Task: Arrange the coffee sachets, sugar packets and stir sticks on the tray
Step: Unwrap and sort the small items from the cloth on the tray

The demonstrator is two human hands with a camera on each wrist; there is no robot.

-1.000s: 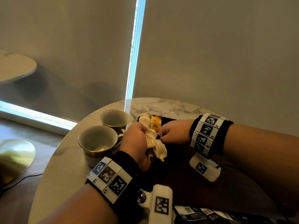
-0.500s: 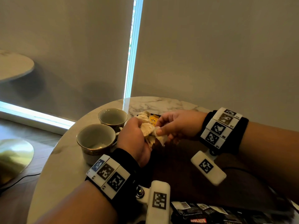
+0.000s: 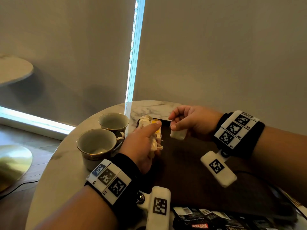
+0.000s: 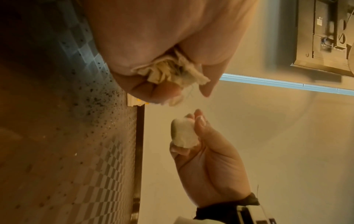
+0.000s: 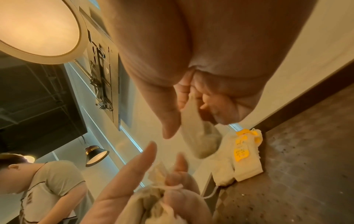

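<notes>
Both forearms bare. Each wrist carries a black fabric band [image 3: 239, 135] faced with three white square-code tiles; the left band [image 3: 108, 179] includes one blue tile. At 6 o'clock of each band, a screw-jointed white camera pod [image 3: 218, 168] bears another code.

Hotel room – marble table [image 3: 149, 107], teacups [image 3: 97, 143].

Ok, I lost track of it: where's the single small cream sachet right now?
The small cream sachet is pinched in the right hand, held above the dark tray in the head view, right of the left hand gripping a cream bundle.
</notes>
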